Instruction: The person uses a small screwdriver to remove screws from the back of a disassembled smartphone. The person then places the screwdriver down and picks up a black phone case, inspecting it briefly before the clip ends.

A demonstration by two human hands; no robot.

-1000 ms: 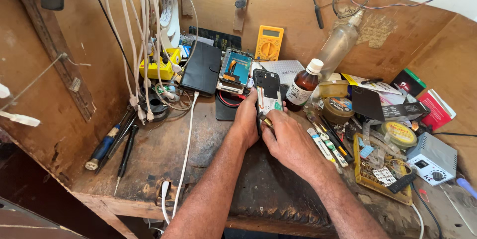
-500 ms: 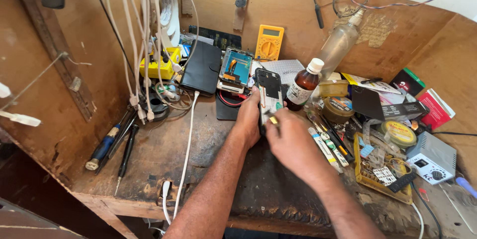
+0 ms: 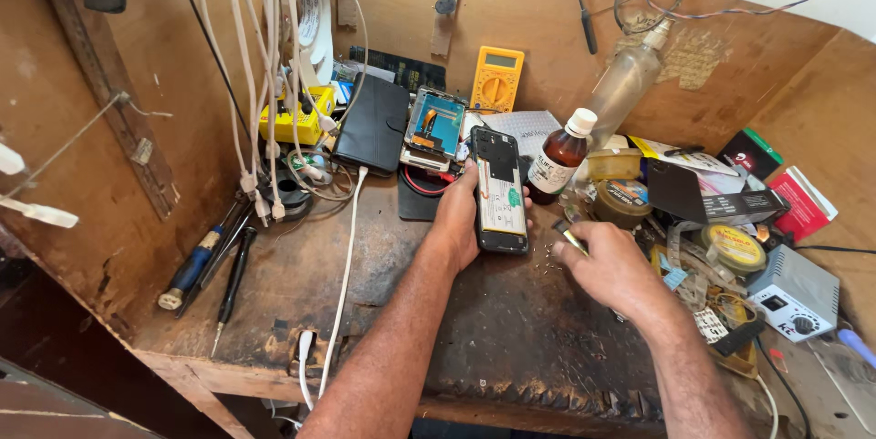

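My left hand point(image 3: 461, 215) grips an opened smartphone point(image 3: 498, 191) with its back cover off, held upright above the dark bench mat point(image 3: 511, 329); the circuit board and white battery show. My right hand point(image 3: 613, 267) is to the right of the phone, apart from it, low over the mat, pinching a small thin tool point(image 3: 569, 236) between thumb and fingers. Tiny screws lie scattered on the mat just under that hand.
A brown bottle point(image 3: 559, 158) with a white cap stands behind the phone. A yellow multimeter point(image 3: 497, 79), a second opened phone point(image 3: 434, 129) and a black wallet case point(image 3: 372, 125) lean at the back. Screwdrivers point(image 3: 205, 261) lie left; white cables point(image 3: 342, 247) hang; clutter fills the right.
My right hand has come off the phone and moved right and down to the mat. The left hand still holds the phone in much the same place.
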